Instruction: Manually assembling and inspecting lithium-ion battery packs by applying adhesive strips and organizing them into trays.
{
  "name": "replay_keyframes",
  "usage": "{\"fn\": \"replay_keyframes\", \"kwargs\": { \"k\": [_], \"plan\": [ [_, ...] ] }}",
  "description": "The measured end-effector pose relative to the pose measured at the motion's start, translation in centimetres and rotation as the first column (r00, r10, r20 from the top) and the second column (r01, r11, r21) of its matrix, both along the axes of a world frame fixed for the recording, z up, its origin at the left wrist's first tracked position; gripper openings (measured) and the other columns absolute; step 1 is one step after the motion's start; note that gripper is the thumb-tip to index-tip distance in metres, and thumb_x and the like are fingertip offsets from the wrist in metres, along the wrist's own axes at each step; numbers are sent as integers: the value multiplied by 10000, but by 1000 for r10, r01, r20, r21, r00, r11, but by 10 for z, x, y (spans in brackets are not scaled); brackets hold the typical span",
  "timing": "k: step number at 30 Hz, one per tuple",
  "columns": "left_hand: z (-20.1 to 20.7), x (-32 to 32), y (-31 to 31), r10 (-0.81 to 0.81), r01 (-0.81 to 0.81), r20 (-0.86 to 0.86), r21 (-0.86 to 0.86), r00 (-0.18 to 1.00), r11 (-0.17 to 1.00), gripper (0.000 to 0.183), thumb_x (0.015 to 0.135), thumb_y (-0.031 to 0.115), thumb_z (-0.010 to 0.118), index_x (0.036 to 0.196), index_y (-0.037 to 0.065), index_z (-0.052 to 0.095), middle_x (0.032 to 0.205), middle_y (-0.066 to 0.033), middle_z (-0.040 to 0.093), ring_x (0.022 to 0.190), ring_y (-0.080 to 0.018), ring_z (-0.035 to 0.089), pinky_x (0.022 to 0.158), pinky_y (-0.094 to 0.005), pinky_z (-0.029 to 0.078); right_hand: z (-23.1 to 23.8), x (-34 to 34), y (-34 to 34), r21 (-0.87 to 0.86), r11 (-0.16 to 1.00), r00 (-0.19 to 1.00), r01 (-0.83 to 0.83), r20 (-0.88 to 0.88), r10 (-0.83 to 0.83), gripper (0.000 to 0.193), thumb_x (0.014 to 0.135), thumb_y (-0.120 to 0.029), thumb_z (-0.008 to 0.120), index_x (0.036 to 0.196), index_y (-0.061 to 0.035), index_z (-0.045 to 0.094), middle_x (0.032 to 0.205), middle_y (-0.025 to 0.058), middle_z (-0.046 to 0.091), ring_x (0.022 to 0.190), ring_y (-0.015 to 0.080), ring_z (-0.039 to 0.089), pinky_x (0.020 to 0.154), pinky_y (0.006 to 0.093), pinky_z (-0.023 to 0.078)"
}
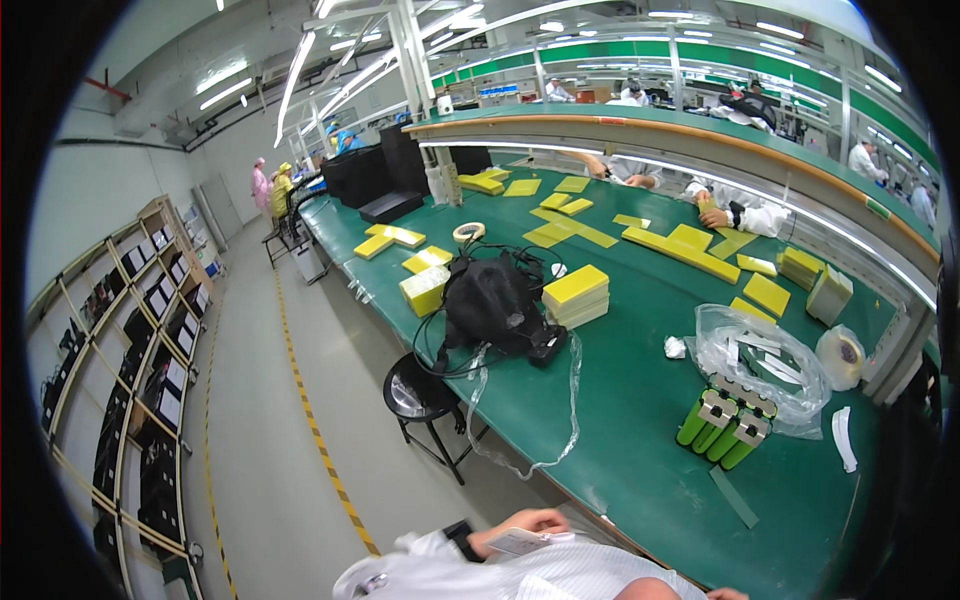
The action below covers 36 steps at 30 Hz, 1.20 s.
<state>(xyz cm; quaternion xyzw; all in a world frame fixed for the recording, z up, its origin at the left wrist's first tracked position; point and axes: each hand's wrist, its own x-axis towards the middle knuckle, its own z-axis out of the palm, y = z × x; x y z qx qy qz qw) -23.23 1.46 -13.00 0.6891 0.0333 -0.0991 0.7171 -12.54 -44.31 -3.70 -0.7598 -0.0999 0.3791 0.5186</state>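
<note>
At the lower edge, close to my white coat, my left hand [522,524] has its fingers curled over a flat white card [520,542]. A black band circles that wrist. Only a sliver of my right hand [727,594] shows at the bottom edge; its fingers are mostly cut off. On the green table [640,450] stands a green battery pack [728,424] of several cylinder cells with metal strips on top. A pale strip [735,498] lies just in front of it. Neither hand touches the pack.
A black bag with cables [500,305] sits on the table beside stacked yellow boards [577,295]. A clear plastic bag with white strips [765,365] and a tape roll [842,356] lie right. A black stool [425,388] stands left. Co-workers' hands [712,212] work across the table.
</note>
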Motion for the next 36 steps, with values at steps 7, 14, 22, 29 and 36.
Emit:
{"fn": "replay_keyframes", "kwargs": {
  "k": [7, 14, 22, 29, 36],
  "plan": [
    [-24, -57, -30, 367, -331, -33, 361, 930, 872, 312, 823, 286, 702, 1007, 46, 626, 1010, -100, 637, 1012, -170, 595, 872, -317, 461, -30, -50, 33, -5, 991, 989, 132, -59, -132, 326, 911, -153, 559, 1193, 10, 547, 1135, 142, 601, 1057, 208, 542, 924, 310, 413],
    [44, 36, -74, 75, -113, 94, 519, 993, 847, 303, 836, 264, 677, 1028, 39, 611, 1037, -114, 625, 1020, -189, 590, 876, -322, 457, -23, -20, 64, 155, 983, 995, 100, -35, -95, 315, 902, -136, 572, 1181, 9, 554, 1082, 126, 611, 998, 183, 552, 875, 290, 426],
    [114, 84, -138, -168, 60, 112, 635, 979, 771, 295, 850, 239, 648, 1052, 30, 594, 1068, -130, 612, 1031, -210, 584, 880, -328, 452, 7, 16, 46, 241, 962, 991, 129, -61, -118, 303, 892, -116, 588, 1167, 9, 562, 1021, 109, 622, 931, 155, 563, 819, 268, 441],
    [157, 83, -180, -271, 133, 65, 748, 960, 650, 289, 862, 217, 622, 1073, 23, 579, 1095, -143, 601, 1039, -228, 579, 883, -334, 447, 31, 0, 2, 247, 949, 971, 194, -187, -150, 294, 883, -98, 601, 1155, 8, 568, 968, 94, 632, 873, 130, 573, 770, 248, 454],
    [196, 52, -225, -329, 176, 18, 816, 944, 550, 287, 874, 201, 599, 1091, 16, 566, 1116, -156, 593, 1046, -246, 575, 886, -338, 444, 63, -44, -70, 268, 896, 905, 354, -339, -256, 286, 874, -81, 614, 1143, 8, 575, 915, 79, 642, 814, 105, 582, 720, 229, 467]
  ]
}}
